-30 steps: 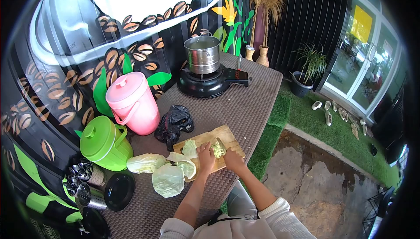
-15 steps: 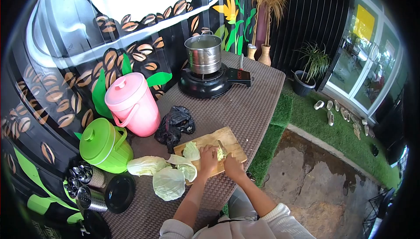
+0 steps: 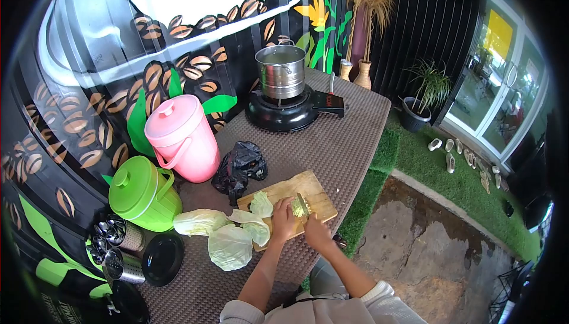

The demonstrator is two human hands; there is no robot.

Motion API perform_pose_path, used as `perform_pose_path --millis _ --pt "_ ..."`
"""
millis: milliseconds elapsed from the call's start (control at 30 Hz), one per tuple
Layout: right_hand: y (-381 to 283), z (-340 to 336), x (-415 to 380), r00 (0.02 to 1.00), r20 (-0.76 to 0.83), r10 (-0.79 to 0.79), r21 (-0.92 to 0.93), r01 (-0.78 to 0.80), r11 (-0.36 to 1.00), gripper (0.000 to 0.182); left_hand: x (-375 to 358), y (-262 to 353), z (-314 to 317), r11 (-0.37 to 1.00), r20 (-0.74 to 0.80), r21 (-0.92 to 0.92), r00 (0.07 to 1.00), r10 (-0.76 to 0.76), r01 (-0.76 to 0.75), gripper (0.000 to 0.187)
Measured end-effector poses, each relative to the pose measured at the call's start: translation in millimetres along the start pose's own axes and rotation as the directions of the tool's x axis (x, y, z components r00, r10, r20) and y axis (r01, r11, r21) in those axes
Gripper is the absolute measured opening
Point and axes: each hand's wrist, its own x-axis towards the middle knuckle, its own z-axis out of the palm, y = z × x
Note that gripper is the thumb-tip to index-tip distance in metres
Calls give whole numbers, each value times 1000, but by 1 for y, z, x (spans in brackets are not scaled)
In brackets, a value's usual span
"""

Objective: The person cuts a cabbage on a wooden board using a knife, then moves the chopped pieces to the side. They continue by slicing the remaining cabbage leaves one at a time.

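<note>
On a wooden cutting board [image 3: 315, 186] lies a small heap of finely chopped cabbage [image 3: 299, 210]. My right hand [image 3: 317, 232] is closed round the handle of a knife [image 3: 303, 203], whose blade stands over the heap. My left hand [image 3: 283, 219] is closed, its fingertips pressing cabbage beside the blade; the piece under them is mostly hidden. A cabbage leaf [image 3: 261, 204] rests on the board just left of that hand. More loose leaves [image 3: 200, 222] and a large rounded piece of cabbage [image 3: 230, 247] lie on the woven-look table [image 3: 296, 152].
Behind the board are a black plastic bag [image 3: 242, 167], a pink jug [image 3: 182, 140] and a green jug [image 3: 142, 196]. A steel pot [image 3: 280, 72] stands on a black gas stove [image 3: 281, 112]. Black plates [image 3: 162, 259] and cutlery holders [image 3: 123, 266] sit at left.
The knife and my right hand have shifted slightly over the chopped cabbage. My left hand stays by the heap. The whole view has moved a little.
</note>
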Motion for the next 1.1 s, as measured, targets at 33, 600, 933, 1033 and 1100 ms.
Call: perform_pose_path --millis 33,600,933,1033,1100 --pt "-3 10 -4 995 0 97 41 -97 994 30 1 1 0 999 -23 -8 999 36 -37 23" --pt "-16 19 3 983 0 186 66 -185 980 33 -1 0 -3 999 28 -54 1000 4 -3 39" --pt "-13 14 -4 997 -35 62 -45 -64 997 35 -4 -5 -1 999 -29 34 1000 -4 5 39" --pt "-9 23 -6 988 -27 153 -4 -153 988 38 -2 -5 2 988 -18 154 1000 15 -12 41" --pt "-4 15 0 998 12 68 -2 -68 998 39 -3 -6 7 962 17 271 1000 18 -22 44"
